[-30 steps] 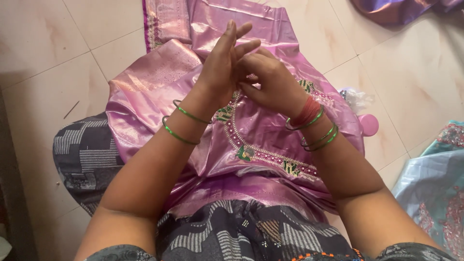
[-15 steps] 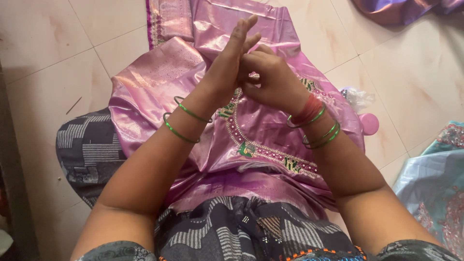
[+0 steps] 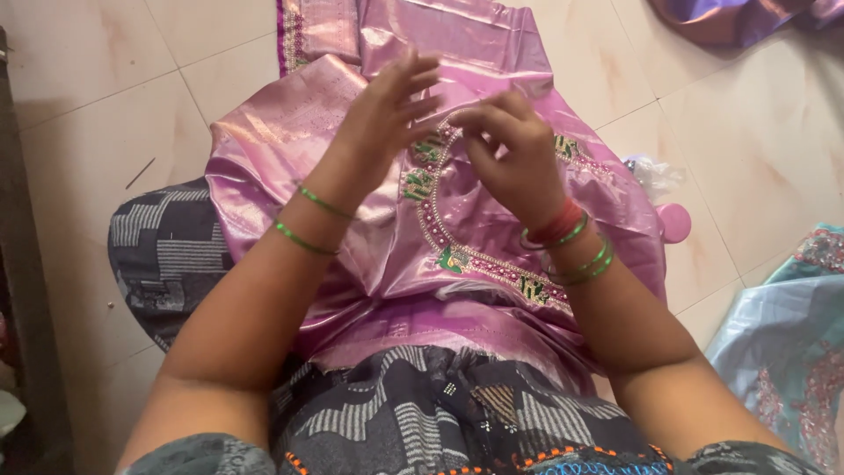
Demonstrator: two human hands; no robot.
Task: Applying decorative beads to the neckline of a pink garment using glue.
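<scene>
left hand: raised over the pink garment, fingers spread and loosely fanned toward 1 o'clock, clamped on nothing visible. Two green bangles on that wrist.
right hand: just beside the left hand at its 3 o'clock, fingers curled inward toward 10 o'clock, tips close together. Whether something thin is pinched between them: cannot tell. A small gap shows between the two hands.
right wrist: red and green bangles stacked on it.
pink garment: shiny pink-lilac fabric, draped over the lap at frame centre and running on toward 12 o'clock onto the floor. Both hands hover above its upper middle.
embroidered neckline: beaded curved border with green motifs, running from under the hands toward 4 o'clock, below the right forearm.
dark patterned dress: grey and black print, under the garment, showing at 6 and 9 o'clock.
tiled floor: pale tiles around the lap.
pink round lid: on the tiles at 3 o'clock, just beside the garment's edge, next to some crumpled clear plastic.
light blue fabric: heap at 4 o'clock, well apart from the hands.
purple fabric: at 1 o'clock, frame edge.
</scene>
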